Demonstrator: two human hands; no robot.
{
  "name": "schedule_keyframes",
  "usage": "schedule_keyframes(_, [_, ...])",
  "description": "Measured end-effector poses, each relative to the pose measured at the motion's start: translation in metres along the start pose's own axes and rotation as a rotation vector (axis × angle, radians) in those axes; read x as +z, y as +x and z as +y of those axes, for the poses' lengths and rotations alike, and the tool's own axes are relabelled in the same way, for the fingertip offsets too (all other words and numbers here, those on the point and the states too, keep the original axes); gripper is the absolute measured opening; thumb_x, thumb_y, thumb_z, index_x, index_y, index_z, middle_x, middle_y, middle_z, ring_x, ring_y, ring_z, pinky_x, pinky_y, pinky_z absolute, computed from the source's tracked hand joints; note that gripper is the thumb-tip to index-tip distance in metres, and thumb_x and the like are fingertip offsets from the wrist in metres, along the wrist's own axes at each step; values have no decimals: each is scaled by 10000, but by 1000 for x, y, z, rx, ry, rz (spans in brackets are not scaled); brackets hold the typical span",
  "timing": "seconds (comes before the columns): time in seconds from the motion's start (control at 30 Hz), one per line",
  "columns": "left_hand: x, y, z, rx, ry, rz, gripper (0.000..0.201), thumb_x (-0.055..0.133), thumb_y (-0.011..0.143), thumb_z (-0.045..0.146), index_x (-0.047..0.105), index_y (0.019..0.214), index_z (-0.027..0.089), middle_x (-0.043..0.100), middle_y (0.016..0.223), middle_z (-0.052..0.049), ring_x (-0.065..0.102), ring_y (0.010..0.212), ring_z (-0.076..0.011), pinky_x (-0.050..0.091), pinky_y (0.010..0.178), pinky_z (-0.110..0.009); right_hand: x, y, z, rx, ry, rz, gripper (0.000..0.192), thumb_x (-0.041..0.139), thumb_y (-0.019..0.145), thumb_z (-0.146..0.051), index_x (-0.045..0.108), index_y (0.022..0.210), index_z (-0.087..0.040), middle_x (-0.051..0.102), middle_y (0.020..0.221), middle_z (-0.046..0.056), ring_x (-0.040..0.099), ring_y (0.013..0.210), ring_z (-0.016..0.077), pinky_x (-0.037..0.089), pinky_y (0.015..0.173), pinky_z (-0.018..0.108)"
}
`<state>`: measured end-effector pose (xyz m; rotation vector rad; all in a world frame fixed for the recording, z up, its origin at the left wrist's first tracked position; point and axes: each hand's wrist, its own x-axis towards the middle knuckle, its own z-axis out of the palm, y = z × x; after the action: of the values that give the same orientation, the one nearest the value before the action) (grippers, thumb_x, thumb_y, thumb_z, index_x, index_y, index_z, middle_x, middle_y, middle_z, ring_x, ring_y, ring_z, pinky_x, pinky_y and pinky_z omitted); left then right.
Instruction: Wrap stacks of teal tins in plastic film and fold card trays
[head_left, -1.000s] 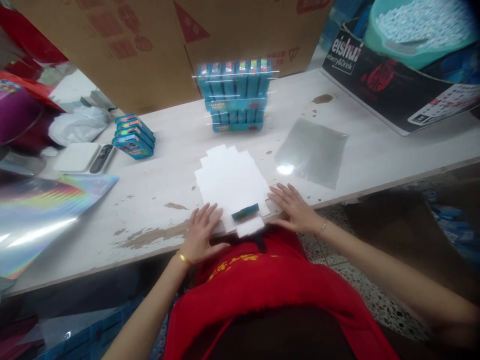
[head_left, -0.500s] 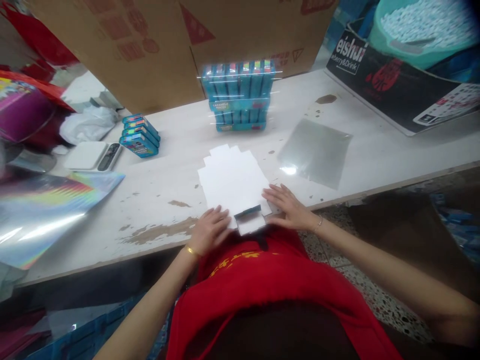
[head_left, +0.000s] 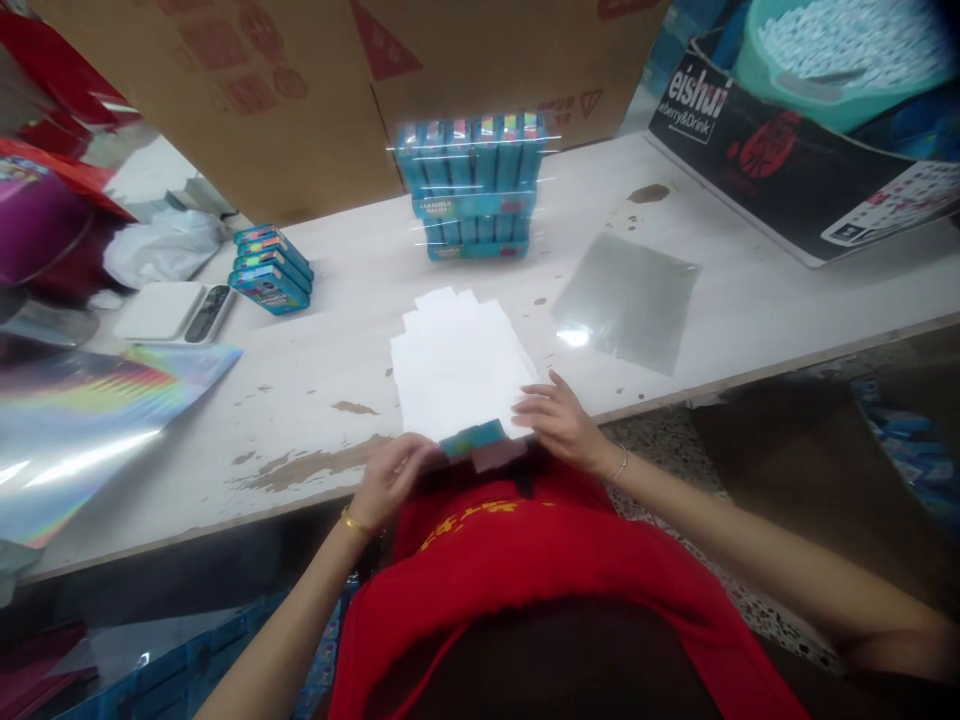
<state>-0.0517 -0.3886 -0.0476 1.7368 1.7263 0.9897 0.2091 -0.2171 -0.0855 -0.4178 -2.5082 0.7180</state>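
A stack of flat white die-cut carton blanks (head_left: 461, 360) lies at the table's near edge, in front of my body. At its near end a turquoise printed flap (head_left: 472, 438) is folded up, and a paler, blurred flap (head_left: 500, 456) sits just below. My left hand (head_left: 390, 478) has thumb and fingers pinched together on the left end of the turquoise flap. My right hand (head_left: 559, 425) lies with stretched fingers on the right near edge of the blanks; its thumb is partly hidden.
Small turquoise boxes stand wrapped in clear film (head_left: 472, 190) behind the blanks. More boxes (head_left: 270, 270) and a white scale (head_left: 169, 310) are to the left, near shiny foil sheets (head_left: 97, 430). Clear film sheets (head_left: 630, 300) lie right, before a black carton (head_left: 750, 160) and a teal basin (head_left: 817, 95).
The near flap has folded upward, so its turquoise printed side now shows. My left hand has gone from lying flat to pinching; my right hand has shifted slightly left.
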Motion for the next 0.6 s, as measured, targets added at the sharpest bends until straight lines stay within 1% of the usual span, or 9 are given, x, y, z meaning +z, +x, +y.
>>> schedule_keyframes(0.03, [1, -3, -3, 30, 19, -30, 209, 464, 917, 323, 622, 984, 203, 671, 975, -64, 610, 929, -185, 493, 818, -328, 4, 1, -2, 41, 56, 21, 210, 490, 903, -226, 652, 1016, -297, 662, 1065, 10, 507, 1173, 212, 220, 1107, 573])
schedule_keyframes(0.1, [5, -11, -8, 108, 134, -80, 368, 588, 837, 411, 578, 1151, 220, 623, 1180, -96, 516, 1156, -263, 422, 956, -440, 9, 2, -5, 161, 170, 68, 179, 489, 915, -259, 663, 953, -272, 671, 994, 17, 563, 1071, 196, 287, 1078, 538])
schedule_keyframes(0.17, [12, -20, -11, 156, 284, -71, 473, 644, 796, 406, 541, 1233, 257, 571, 1284, -90, 424, 1255, -298, 335, 1015, -519, 12, 3, -8, 279, 255, 109, 185, 486, 923, -299, 666, 912, -254, 665, 966, 28, 575, 1036, 197, 320, 1056, 516])
schedule_keyframes(0.23, [22, -26, -12, 122, 331, 30, 325, 570, 862, 302, 580, 1186, 287, 603, 1249, -61, 466, 1205, -262, 347, 994, -511, 14, 4, -11, 348, 288, 117, 214, 473, 930, -330, 664, 879, -247, 656, 958, 31, 572, 1037, 202, 297, 1066, 520])
schedule_keyframes(0.33, [39, -28, -8, -37, 180, 258, 214, 467, 915, 229, 647, 1025, 261, 670, 1098, -44, 528, 1075, -210, 419, 942, -450, 17, 3, -16, 355, 251, 80, 243, 432, 944, -334, 654, 896, -247, 645, 990, 29, 562, 1037, 201, 247, 1085, 532])
schedule_keyframes(0.43, [49, -20, -1, -173, 70, 356, 187, 448, 927, 261, 630, 937, 221, 658, 1004, -44, 531, 1069, -204, 432, 949, -425, 19, 0, -24, 294, 47, 62, 238, 410, 949, -284, 642, 911, -251, 629, 1061, 33, 524, 1054, 217, 258, 1064, 533])
schedule_keyframes(0.5, [47, -10, 5, -169, 111, 288, 194, 420, 938, 263, 601, 905, 202, 628, 958, -52, 537, 1047, -203, 440, 921, -398, 17, -1, -33, 239, -177, 43, 213, 430, 934, -243, 640, 902, -251, 609, 1140, 44, 501, 1029, 239, 349, 973, 494])
schedule_keyframes(0.57, [39, 1, 10, -106, 223, 153, 221, 387, 948, 261, 578, 862, 191, 592, 886, -57, 540, 940, -194, 454, 830, -355, 12, -1, -42, 184, -370, -20, 206, 437, 921, -195, 638, 910, -240, 600, 1174, 59, 507, 920, 236, 424, 782, 399])
schedule_keyframes(0.6, [33, 7, 13, -65, 295, 82, 237, 375, 950, 262, 570, 837, 189, 571, 844, -55, 527, 870, -187, 450, 774, -334, 7, 0, -47, 165, -435, -63, 215, 427, 920, -173, 634, 923, -232, 605, 1163, 64, 510, 845, 220, 417, 688, 358])
